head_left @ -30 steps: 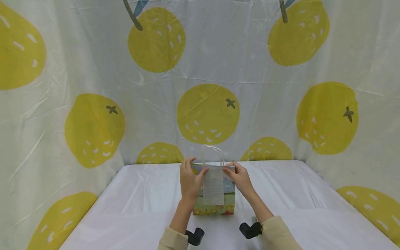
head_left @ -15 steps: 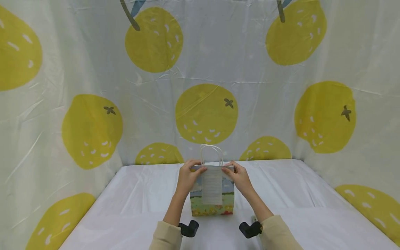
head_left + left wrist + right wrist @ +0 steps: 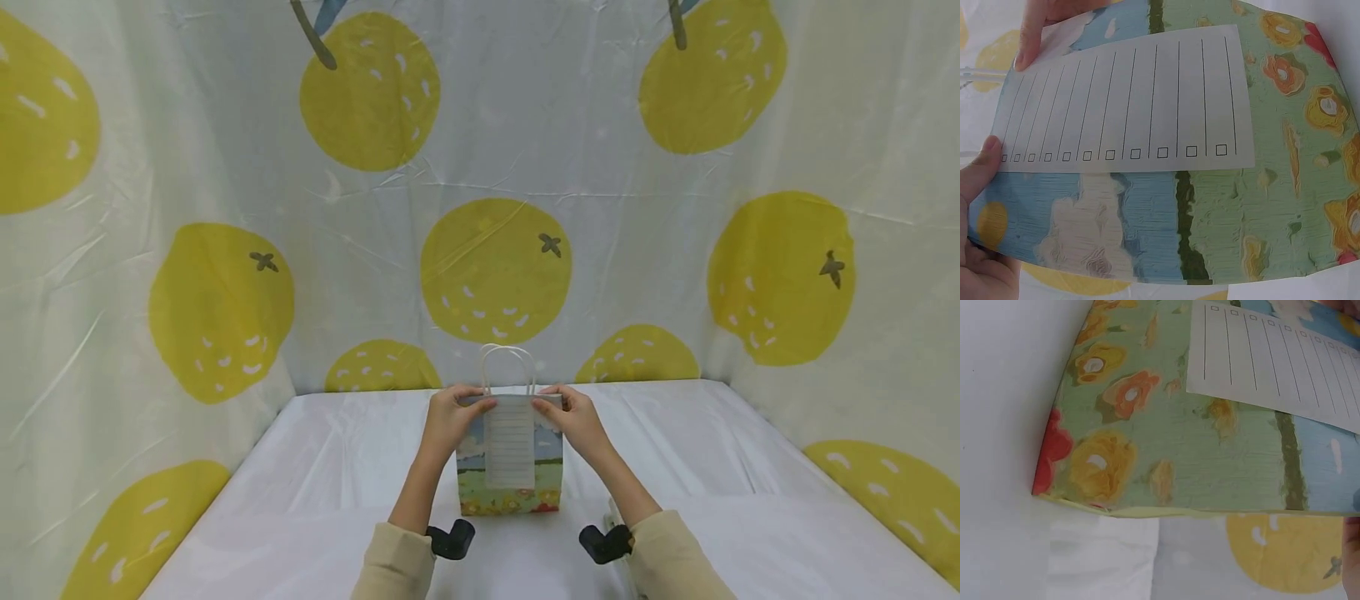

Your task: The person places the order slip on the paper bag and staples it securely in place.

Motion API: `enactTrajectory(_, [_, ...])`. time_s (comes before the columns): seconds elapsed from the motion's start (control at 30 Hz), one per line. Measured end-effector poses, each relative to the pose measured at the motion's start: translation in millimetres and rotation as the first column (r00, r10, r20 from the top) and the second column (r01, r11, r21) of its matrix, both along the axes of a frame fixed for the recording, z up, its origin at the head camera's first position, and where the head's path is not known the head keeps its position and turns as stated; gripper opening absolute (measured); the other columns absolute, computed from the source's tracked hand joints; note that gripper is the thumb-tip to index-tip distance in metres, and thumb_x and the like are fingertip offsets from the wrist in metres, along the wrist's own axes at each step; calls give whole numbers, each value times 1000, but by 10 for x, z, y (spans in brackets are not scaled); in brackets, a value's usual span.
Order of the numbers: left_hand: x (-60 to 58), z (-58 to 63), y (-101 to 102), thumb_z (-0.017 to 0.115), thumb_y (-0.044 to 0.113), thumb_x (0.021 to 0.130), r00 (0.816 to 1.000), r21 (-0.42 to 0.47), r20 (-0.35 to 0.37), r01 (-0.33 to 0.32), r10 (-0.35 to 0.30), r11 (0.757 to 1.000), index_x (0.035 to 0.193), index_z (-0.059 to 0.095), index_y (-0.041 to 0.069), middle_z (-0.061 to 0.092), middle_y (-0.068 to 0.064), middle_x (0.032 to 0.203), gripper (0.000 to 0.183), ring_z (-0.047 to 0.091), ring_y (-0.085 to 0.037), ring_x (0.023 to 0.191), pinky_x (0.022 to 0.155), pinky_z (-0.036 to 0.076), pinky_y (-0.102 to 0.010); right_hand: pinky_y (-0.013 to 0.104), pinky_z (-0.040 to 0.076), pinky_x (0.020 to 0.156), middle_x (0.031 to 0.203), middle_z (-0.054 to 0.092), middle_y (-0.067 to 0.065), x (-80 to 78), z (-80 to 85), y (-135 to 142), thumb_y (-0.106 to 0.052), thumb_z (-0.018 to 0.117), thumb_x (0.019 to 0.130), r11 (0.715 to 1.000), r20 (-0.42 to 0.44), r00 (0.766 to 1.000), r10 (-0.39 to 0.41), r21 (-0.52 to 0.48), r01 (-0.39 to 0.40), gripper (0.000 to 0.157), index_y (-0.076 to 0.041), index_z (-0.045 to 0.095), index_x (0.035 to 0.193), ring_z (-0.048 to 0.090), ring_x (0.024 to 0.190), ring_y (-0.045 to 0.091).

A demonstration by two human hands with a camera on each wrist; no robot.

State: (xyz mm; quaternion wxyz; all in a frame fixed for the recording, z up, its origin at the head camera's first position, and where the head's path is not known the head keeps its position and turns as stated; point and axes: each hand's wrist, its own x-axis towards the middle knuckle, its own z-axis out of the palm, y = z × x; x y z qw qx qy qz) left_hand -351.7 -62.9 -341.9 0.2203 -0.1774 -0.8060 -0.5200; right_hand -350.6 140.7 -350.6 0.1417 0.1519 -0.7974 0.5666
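A small paper gift bag [image 3: 471, 483] stands upright on the white table, painted with blue sky, green grass and flowers. Two white cord handles [image 3: 508, 350] rise from its top. Against its front lies a lined checklist sheet [image 3: 510, 450], its small boxes clear in the left wrist view. My left hand [image 3: 448, 418] pinches the bag's upper left edge, thumb on the sheet's corner and fingers behind. On the opposite side my right hand [image 3: 579, 423] does the same, thumb at the sheet's other top corner. The bag's inside is hidden.
The table [image 3: 360, 483] has a white cover. Around it hangs a pale curtain [image 3: 495, 125] printed with yellow fruit. A pale object [image 3: 613, 515] lies partly hidden beneath my right forearm. Black wrist cameras [image 3: 452, 540] sit on both wrists.
My left fingers, raised a second ago, now lie folded over the bag's top edge, and the left forearm has swung outward a little. The right hand keeps its hold.
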Motion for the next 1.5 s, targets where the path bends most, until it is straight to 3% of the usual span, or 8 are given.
enactTrajectory(0.07, [0, 14, 2, 74, 28, 72, 1000, -2, 4, -8, 8, 1000, 93, 72, 3, 70, -13, 96, 33, 64, -27, 93, 75, 53, -34, 20, 32, 45, 52, 37, -3, -12, 4, 17, -20, 64, 84, 999, -24, 1000, 0, 48, 1, 25, -1, 62, 100, 29, 43, 4])
enactTrajectory(0.2, [13, 27, 3, 74, 29, 71, 1000, 0, 8, -14, 14, 1000, 92, 72, 4, 70, -13, 94, 32, 65, -27, 93, 75, 53, -35, 22, 35, 47, 70, 56, 4, -7, 36, 38, -24, 64, 85, 988, -106, 994, 13, 155, 4, 24, -5, 62, 99, 33, 48, 5])
enactTrajectory(0.4, [28, 19, 9, 73, 29, 71, 1000, 0, -16, -11, 11, 1000, 91, 73, 4, 71, -13, 93, 32, 65, -27, 90, 73, 53, -33, 29, 50, 66, 102, 65, 13, 19, 105, 15, -16, 64, 85, 952, -244, 969, 28, 301, 48, 17, -6, 64, 98, 61, 78, 18])
enactTrajectory(0.5, [29, 12, 14, 74, 27, 71, 999, 5, -41, -8, 8, 1000, 90, 73, 3, 71, -13, 91, 30, 66, -26, 88, 72, 53, -31, 40, 51, 77, 103, 65, 12, 40, 134, -2, -18, 64, 85, 926, -270, 963, 20, 369, 84, 18, -5, 65, 98, 62, 93, 27])
enactTrajectory(0.63, [23, -2, 16, 74, 26, 71, 998, 10, -66, -4, 4, 1000, 89, 73, 2, 71, -13, 90, 30, 66, -26, 86, 72, 53, -29, 42, 51, 78, 100, 67, 10, 48, 143, -27, -26, 65, 83, 902, -275, 961, 7, 417, 113, 25, -6, 66, 98, 63, 93, 27])
enactTrajectory(0.9, [37, -28, 14, 72, 27, 72, 998, -12, -56, -10, 9, 1000, 93, 72, 4, 70, -11, 94, 32, 64, -25, 89, 75, 52, -30, 37, 52, 73, 95, 70, 9, 28, 134, -56, -28, 66, 80, 904, -306, 952, -12, 404, 142, 25, -8, 70, 94, 66, 88, 24])
enactTrajectory(1.3, [59, 22, -29, 69, 33, 76, 1000, -63, 7, 26, -25, 998, 98, 71, 4, 68, -12, 102, 37, 61, -28, 100, 82, 51, -39, 36, 53, 72, 94, 70, 10, 36, 163, -44, -26, 65, 81, 913, -281, 960, 11, 394, 105, 22, -7, 70, 91, 66, 87, 25])
enactTrajectory(1.5, [73, 35, -35, 69, 32, 77, 998, -49, 40, 46, -44, 998, 100, 70, 4, 68, -13, 105, 36, 60, -29, 104, 82, 51, -40, 27, 52, 65, 88, 70, 7, 28, 164, -34, -26, 64, 82, 923, -258, 965, 39, 380, 65, 20, -8, 71, 87, 65, 81, 22])
